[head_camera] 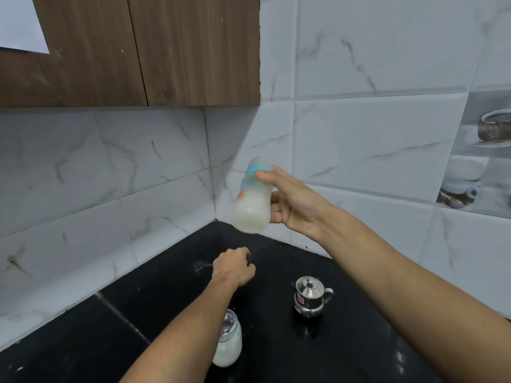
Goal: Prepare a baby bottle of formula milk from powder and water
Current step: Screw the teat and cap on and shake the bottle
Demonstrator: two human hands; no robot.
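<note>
- Closest to us, our two bare forearms reach in from the bottom edge, and the left one crosses in front of a glass jar [229, 341].
- That jar stands upright on the black counter [83, 341] with white powder in its lower part. Our forearm hides its left side.
- A little farther on and to the right, well apart from the jar, sits a small steel kettle [311, 297]. Its knobbed lid is on and it has a red label on the front.
- Beyond the jar, our left hand [233, 268] is low over the counter with its back toward us. The fingers are curled under and we see nothing in them. We cannot tell whether the knuckles touch the surface.
- Just left of that hand a pale smear [199, 265] marks the counter.
- Higher and farther out, our right hand [293, 201] grips the baby bottle [251, 200]. The thumb lies across its upper part near the teal ring, and the fingers wrap behind the body.
- We hold the bottle in the air, well above the counter and in front of the wall corner. It is tilted with the capped top up and to the left, its outline is blurred, and milky white liquid fills the lower part.
- Farthest off are the white marble-patterned wall tiles [359, 134] and the brown wooden cabinet [166, 51] above them.
</note>
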